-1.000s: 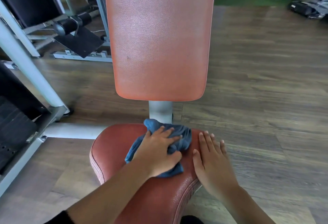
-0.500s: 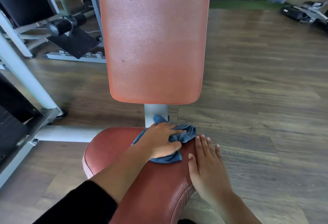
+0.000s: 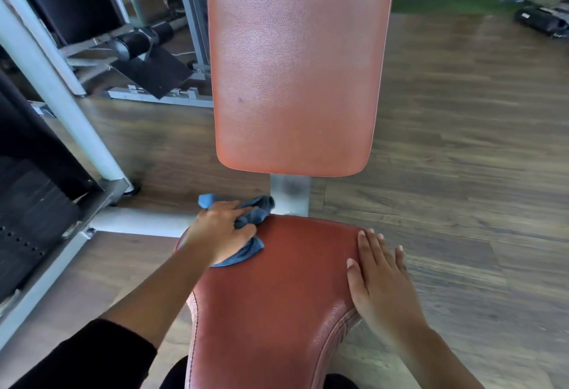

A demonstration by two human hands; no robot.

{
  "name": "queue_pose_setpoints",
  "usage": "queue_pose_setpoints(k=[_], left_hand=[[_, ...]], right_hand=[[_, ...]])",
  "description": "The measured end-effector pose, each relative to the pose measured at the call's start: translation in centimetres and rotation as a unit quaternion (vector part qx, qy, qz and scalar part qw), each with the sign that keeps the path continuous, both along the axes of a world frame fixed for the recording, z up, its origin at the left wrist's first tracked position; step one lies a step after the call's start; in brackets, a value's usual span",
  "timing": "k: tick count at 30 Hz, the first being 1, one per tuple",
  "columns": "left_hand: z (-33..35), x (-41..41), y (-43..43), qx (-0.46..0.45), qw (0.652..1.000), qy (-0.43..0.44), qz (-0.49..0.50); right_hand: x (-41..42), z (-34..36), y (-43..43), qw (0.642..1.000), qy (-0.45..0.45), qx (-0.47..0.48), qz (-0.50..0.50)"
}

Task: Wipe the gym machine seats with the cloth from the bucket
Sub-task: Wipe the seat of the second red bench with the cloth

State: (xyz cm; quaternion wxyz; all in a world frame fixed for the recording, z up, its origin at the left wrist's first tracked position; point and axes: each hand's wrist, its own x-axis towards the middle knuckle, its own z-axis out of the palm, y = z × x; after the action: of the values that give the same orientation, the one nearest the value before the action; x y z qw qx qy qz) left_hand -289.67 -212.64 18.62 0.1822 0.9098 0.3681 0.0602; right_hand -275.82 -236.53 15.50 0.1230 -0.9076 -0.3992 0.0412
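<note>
The blue cloth (image 3: 257,210) lies crumpled at the far left corner of the red-brown seat (image 3: 286,280), one corner poking out past the seat's edge, a flatter flap spread on the leather nearer the person. The left hand (image 3: 220,230) sits on top of it, fingers curled into the bunched folds, thumb against the flap, the arm reaching in from a black sleeve (image 3: 92,354). The right hand (image 3: 380,280) rests flat on the seat's right edge, fingers straight and slightly spread. Behind stands the orange backrest (image 3: 295,65) on a grey post (image 3: 289,194)
</note>
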Motion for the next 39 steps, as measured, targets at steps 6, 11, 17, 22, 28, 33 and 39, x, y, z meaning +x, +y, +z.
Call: queue_pose_setpoints(k=[6,11,17,22,28,33,39], left_hand=[[-0.7,-3.2,-1.2,0.024,0.995,-0.024,0.099],[-1.2,-5.6,-5.9,0.087,0.992,-0.087,-0.004],[-0.5,-6.0,-3.8,-0.039,0.985,-0.107,-0.126],[-0.4,1.3,-2.6,0.039,0.996,0.072,-0.037],[-0.3,-0.6,-6.5,0.010,0.978,0.013,-0.210],[-0.4,-2.4,-2.6,0.004,0.997,-0.025,-0.072],[0.1,2.0,-7.2,0.013,0.989,0.038,-0.143]], right_hand=[[0.0,0.0,0.1,1.000,0.005,-0.004,0.003],[0.1,-0.1,0.1,1.000,0.016,0.004,0.005],[0.1,0.1,0.0,1.000,0.011,0.004,0.002],[-0.1,0.1,0.2,1.000,0.008,-0.001,0.001],[0.0,0.0,0.1,1.000,-0.002,-0.004,0.002],[-0.1,-0.1,0.2,1.000,0.000,-0.004,0.006],[0.0,0.0,0.1,1.000,0.000,-0.005,0.006]])
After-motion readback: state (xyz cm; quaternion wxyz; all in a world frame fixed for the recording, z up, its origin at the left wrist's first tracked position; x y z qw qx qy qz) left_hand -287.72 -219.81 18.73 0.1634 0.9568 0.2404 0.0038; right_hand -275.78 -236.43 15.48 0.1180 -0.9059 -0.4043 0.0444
